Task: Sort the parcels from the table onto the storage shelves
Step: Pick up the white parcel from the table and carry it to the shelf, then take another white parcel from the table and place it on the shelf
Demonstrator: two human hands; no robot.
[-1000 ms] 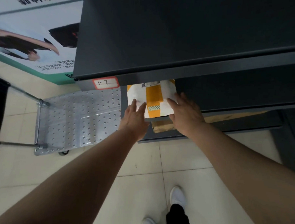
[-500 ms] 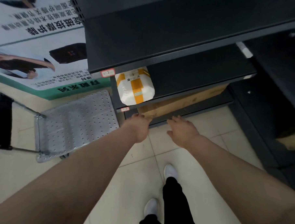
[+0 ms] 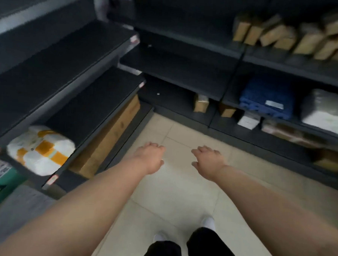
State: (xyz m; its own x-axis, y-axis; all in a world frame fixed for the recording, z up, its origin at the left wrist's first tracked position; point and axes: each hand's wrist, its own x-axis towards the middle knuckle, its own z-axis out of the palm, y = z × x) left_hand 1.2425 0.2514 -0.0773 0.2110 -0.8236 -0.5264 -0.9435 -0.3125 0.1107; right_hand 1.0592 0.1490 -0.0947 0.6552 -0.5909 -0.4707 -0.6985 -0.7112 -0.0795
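Observation:
A white parcel with orange tape [image 3: 40, 149] lies on a low dark shelf [image 3: 92, 97] at the left. My left hand [image 3: 150, 158] hangs over the tiled floor, well right of that parcel, holding nothing, its fingers loosely curled. My right hand [image 3: 207, 160] hovers beside it, palm down, fingers apart and empty. Both hands are clear of the shelves. The table is not in view.
A long brown carton [image 3: 107, 138] sits on the bottom shelf under the parcel. The right-hand shelves [image 3: 283, 61] hold several brown boxes [image 3: 296, 36], a blue parcel [image 3: 266, 97], a silver-white bag [image 3: 325, 111] and small boxes [image 3: 201, 103]. Tiled floor [image 3: 181, 186] lies between the racks.
Both hands let go of the white and orange parcel and drew back from the shelf. The view swung right, so the parcel now sits far left and the right-hand shelves appear.

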